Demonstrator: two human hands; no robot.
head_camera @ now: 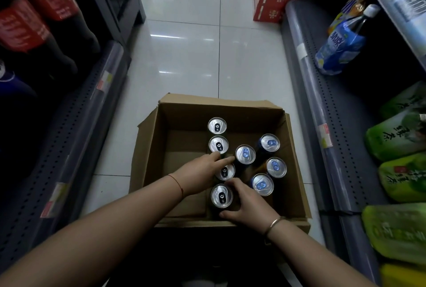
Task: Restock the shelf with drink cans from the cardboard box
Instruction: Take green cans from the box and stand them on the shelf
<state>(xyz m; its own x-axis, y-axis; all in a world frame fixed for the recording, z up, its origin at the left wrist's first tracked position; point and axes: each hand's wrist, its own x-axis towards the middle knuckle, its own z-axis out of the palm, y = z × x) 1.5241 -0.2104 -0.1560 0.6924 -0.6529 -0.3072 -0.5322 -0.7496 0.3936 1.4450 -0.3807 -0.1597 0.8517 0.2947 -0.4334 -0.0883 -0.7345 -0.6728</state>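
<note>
From your head camera, the cardboard box (291, 148) sits on the floor between the shelves, holding eight upright cans. Your left hand (200, 169) wraps its grip around a black-tab can (225, 171). Your right hand (247, 203) clasps the nearest black-tab can (221, 195).

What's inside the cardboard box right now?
The cardboard box holds eight upright cans: four with black tabs, four with blue tabs. The left hand partly covers one; the right hand wraps another. The floor under the hands is hidden.
</note>
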